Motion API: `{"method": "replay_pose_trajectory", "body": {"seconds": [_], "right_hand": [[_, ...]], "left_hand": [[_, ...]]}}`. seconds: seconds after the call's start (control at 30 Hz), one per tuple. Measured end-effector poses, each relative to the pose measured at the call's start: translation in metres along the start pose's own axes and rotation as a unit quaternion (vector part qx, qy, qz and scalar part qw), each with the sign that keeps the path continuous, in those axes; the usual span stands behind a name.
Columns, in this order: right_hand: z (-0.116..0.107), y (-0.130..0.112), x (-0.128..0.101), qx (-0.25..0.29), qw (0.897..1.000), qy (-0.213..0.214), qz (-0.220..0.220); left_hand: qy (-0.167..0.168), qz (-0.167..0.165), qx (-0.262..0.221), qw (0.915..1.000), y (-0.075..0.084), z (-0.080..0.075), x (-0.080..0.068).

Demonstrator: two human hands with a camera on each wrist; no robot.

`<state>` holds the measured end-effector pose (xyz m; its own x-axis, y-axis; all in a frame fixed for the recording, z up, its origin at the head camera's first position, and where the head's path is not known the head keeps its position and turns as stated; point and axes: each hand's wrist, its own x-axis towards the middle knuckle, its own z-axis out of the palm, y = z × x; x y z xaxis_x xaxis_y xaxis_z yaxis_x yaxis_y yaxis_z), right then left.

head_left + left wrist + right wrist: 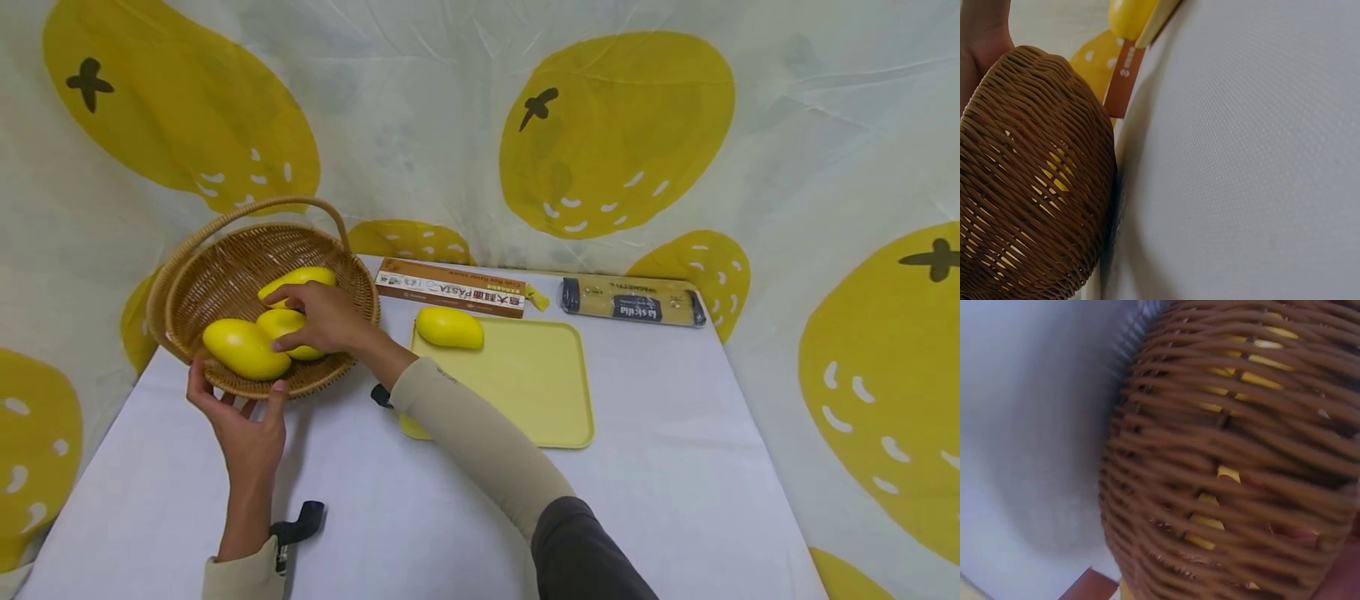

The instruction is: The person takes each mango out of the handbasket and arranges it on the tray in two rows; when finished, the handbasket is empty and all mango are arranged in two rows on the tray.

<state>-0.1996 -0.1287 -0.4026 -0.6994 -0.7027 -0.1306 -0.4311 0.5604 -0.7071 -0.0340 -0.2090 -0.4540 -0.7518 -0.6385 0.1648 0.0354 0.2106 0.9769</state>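
A brown wicker basket [225,267] with a tall handle leans toward me at the table's left. My left hand [242,433] grips its near rim, thumb on the front edge and fingers at the left side. Inside lie three yellow mangoes: one at the front left [246,350], one at the back [306,276] and a middle mango [306,353]. Reaching over the right rim, my right hand [324,317] holds the middle mango between thumb and fingers, covering part of it. Both wrist views show mostly the basket's woven outside [1041,175], with yellow through the gaps.
Right of the basket lies a yellow tray [525,383] with another mango [450,327] at its back left corner. Behind stand a brown pasta box [450,287], a small yellow packet [537,297] and a spaghetti pack [633,301]. A fruit-print curtain [420,125] hangs behind the table.
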Motion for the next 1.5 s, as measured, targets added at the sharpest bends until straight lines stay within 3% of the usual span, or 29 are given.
{"method": "replay_pose_trajectory", "body": {"seconds": [0.23, 0.57, 0.8, 1.13, 1.5], "right_hand": [[0.011, -0.01, 0.006, 0.027, 0.999, -0.019, -0.007], [0.027, -0.022, 0.013, 0.04, 0.999, -0.03, 0.015], [0.037, -0.025, 0.018, 0.016, 0.999, -0.024, 0.032], [0.048, -0.028, 0.02, -0.061, 0.998, 0.017, 0.0], [0.054, -0.031, 0.02, -0.117, 0.993, 0.015, 0.005]], "left_hand": [[-0.002, -0.002, -0.001, 1.0, 0.002, 0.0, 0.0], [-0.005, -0.006, -0.007, 0.9999, 0.0, 0.001, 0.001], [-0.003, -0.003, 0.0, 1.0, -0.001, 0.001, 0.0], [-0.004, 0.017, -0.001, 0.9998, 0.001, 0.0, -0.002], [0.0, 0.019, -0.001, 0.9998, 0.002, 0.0, -0.003]]}}
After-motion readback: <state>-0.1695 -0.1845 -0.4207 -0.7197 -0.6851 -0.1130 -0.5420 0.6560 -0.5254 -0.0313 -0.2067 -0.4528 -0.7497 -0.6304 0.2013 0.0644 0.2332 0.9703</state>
